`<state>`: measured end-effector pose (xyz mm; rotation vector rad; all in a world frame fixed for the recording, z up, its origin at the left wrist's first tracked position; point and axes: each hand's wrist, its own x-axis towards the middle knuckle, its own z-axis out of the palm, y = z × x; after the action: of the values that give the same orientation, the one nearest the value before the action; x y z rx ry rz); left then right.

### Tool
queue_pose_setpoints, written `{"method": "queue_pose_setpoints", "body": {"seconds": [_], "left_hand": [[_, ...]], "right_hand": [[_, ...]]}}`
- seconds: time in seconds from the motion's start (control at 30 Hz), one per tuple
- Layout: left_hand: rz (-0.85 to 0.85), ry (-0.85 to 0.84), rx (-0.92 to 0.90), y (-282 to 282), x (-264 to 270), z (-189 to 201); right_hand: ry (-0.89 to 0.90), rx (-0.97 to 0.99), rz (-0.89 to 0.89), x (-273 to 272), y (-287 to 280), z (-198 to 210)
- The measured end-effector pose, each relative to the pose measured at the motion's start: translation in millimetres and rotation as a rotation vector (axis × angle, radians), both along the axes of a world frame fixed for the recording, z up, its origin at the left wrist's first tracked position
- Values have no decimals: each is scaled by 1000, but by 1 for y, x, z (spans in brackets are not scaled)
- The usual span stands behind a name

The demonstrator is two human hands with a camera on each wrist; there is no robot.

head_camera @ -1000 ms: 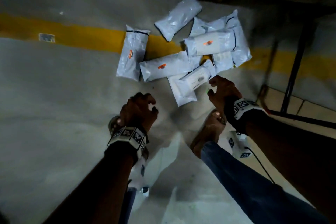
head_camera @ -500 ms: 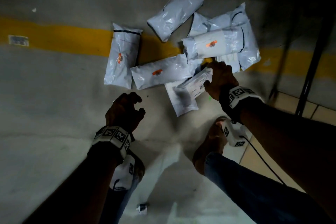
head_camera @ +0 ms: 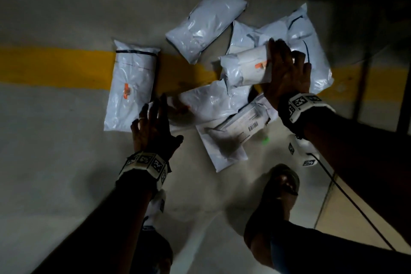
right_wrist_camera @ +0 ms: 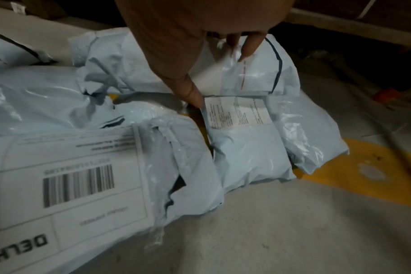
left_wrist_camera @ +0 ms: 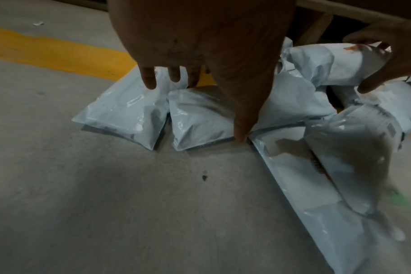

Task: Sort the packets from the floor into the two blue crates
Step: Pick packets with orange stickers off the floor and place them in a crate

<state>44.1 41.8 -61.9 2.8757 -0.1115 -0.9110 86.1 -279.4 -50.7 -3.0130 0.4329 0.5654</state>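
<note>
Packets heaped across yellow floor stripe

White plastic courier packets (head_camera: 206,104) lie overlapping on the grey concrete floor (head_camera: 55,151), across a painted yellow stripe (head_camera: 55,66). Left hand (head_camera: 153,131) hovers spread; right hand (head_camera: 287,73) grips an orange-tagged packet (head_camera: 246,69). Barcode label (right_wrist_camera: 66,185) reads "DELH…".

The head camera looked steeply down from above at the packets (head_camera: 206,104) on the floor (head_camera: 55,162). The 2 wrist cameras sat low and close, facing forward along each hand; both shared the same packet pile and yellow line (left_wrist_camera: 59,53) with it
</note>
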Motion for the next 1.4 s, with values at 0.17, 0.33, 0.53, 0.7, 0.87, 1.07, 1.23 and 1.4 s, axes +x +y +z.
{"method": "queue_pose_setpoints", "body": {"seconds": [0.17, 0.33, 0.53, 0.7, 0.87, 1.07, 1.23, 1.4], "left_hand": [[-71, -4, 105, -7, -1, -3], [35, 86, 29, -14, -12, 24], [319, 176, -160, -27, -22, 103], [572, 128, -334, -32, -30, 179], [442, 55, -363, -25, -42, 254], [374, -16, -361, -18, -53, 353], [453, -30, -414, -14, -57, 431], [442, -38, -442, -14, -56, 518]], "right_hand": [[-120, -95, 6, -8, 3, 3], [-105, -46, -31, -26, 11, 24], [-20, 75, -124, -57, 26, 89], [55, 156, -272, -85, 44, 152], [30, 211, -358, -110, 61, 222], [-12, 240, -447, -127, 79, 312], [-104, 335, -497, -134, 93, 386], [-217, 515, -469, -135, 94, 465]]}}
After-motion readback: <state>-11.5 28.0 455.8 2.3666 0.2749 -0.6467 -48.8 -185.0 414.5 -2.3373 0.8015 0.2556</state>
